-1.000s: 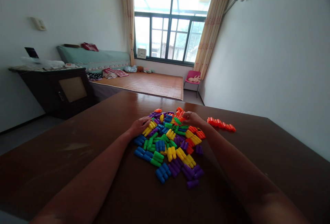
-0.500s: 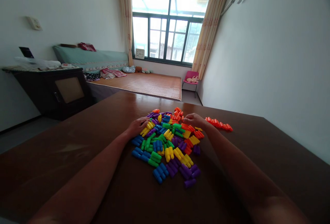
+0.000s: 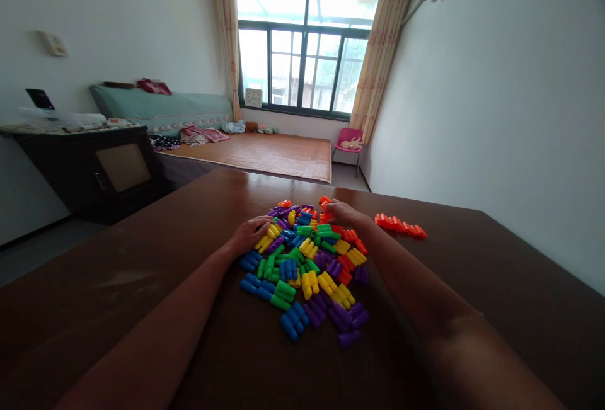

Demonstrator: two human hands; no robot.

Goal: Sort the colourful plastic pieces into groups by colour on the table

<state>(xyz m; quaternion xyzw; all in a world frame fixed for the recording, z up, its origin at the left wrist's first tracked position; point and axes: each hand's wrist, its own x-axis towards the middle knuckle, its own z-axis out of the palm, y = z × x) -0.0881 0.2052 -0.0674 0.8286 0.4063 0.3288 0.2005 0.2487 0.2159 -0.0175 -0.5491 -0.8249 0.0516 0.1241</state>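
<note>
A heap of plastic blocks in blue, green, yellow, purple and orange lies on the brown table [image 3: 189,208]. My left hand [image 3: 251,233] rests at the heap's left edge beside yellow blocks [image 3: 268,239]; its fingers are partly curled, and whether they grip anything is unclear. At the back right of the heap, my right hand [image 3: 341,213] has its fingers on orange blocks [image 3: 325,201], in a closed pinch. What is between those fingertips is too small to make out. Blue blocks [image 3: 293,320] and purple blocks [image 3: 350,338] lie at the near side.
A joined row of orange blocks [image 3: 401,226] lies on the table to the right of my right hand. Beyond the table are a bed with a woven mat [image 3: 274,152], a pink chair [image 3: 348,140] and a dark cabinet [image 3: 118,167] at the left.
My right hand has moved left and slightly away from me, onto the orange blocks at the back of the heap. My left hand stays almost in place. The view has shifted slightly.
</note>
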